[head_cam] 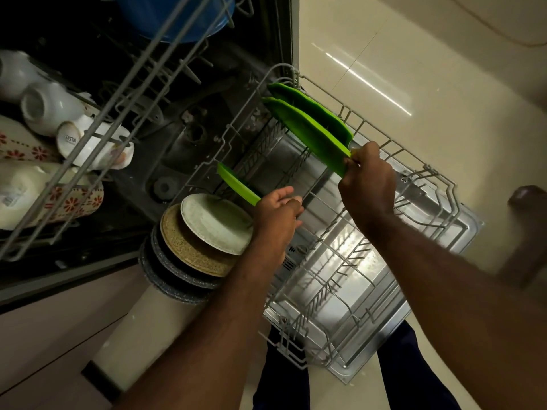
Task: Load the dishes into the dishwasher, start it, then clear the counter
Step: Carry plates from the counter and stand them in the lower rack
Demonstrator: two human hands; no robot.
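In the rack (437,173), green plate (307,128) stands edgewise.

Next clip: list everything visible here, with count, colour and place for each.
door: one, silvery, folded down open
lower rack: one, grey wire, pulled out over the door
far green plates: two, green, upright at the lower rack's far end
near green plate: one, green, at the lower rack's left side
plate stack: one, white over tan over speckled grey, left of the lower rack
upper rack: one, grey wire, upper left
mugs: at least three, white, in the upper rack
flowered dishes: at least two, white with red flowers, upper rack
bowl: one, blue, top edge
left hand: holds the near green plate
right hand: pinches the nearer of the far green plates
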